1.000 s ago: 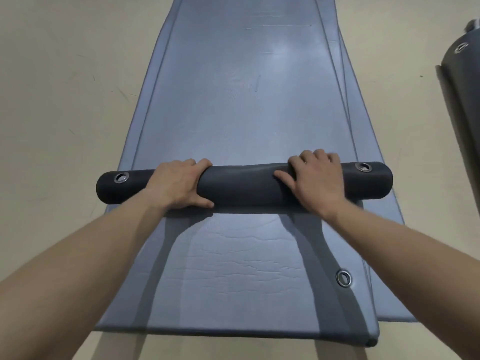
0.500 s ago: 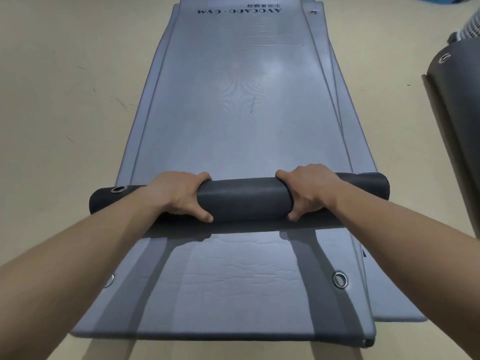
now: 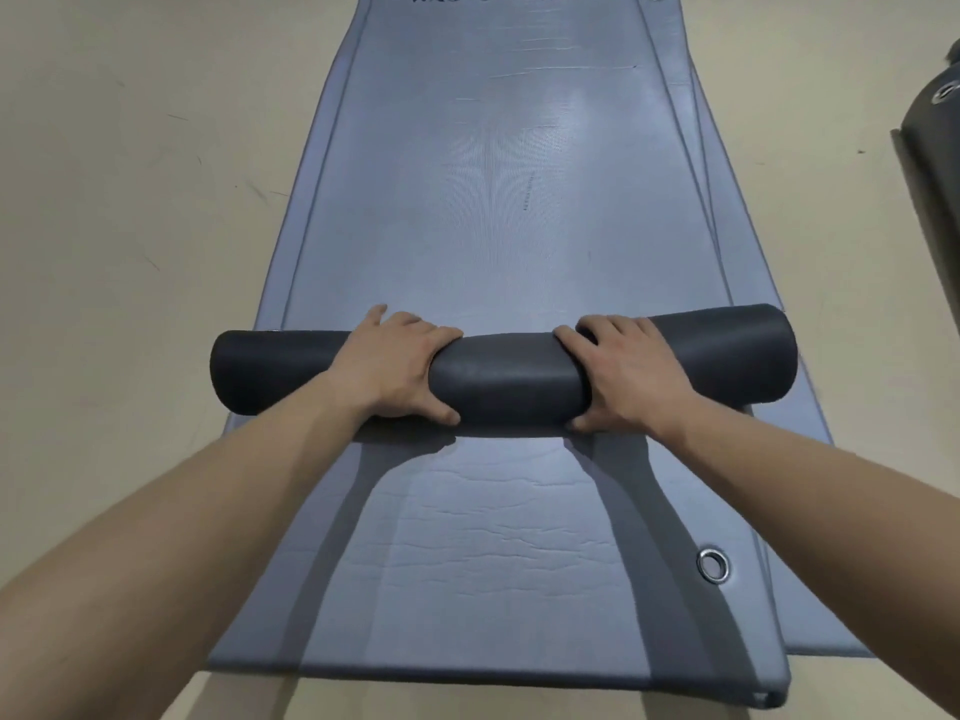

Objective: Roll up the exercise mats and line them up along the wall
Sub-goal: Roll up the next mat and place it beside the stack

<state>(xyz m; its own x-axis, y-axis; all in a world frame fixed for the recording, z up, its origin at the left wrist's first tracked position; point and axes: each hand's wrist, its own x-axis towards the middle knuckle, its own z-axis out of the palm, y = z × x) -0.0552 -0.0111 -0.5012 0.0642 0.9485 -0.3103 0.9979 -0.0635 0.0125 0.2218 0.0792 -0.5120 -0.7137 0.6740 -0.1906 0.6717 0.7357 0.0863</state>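
The top mat (image 3: 493, 200) lies lengthwise on the floor (image 3: 130, 200), its near end wound into a dark roll (image 3: 509, 376) that sits across the mat. The left hand (image 3: 395, 371) grips the roll left of its middle, fingers curled over the far side and thumb tucked against the near side. The right hand (image 3: 628, 376) grips it the same way right of the middle. A mat below (image 3: 519, 563) shows uncovered on the near side of the roll, with a metal eyelet (image 3: 712, 564) at its near right corner. Another dark mat (image 3: 930, 148) lies at the far right edge.
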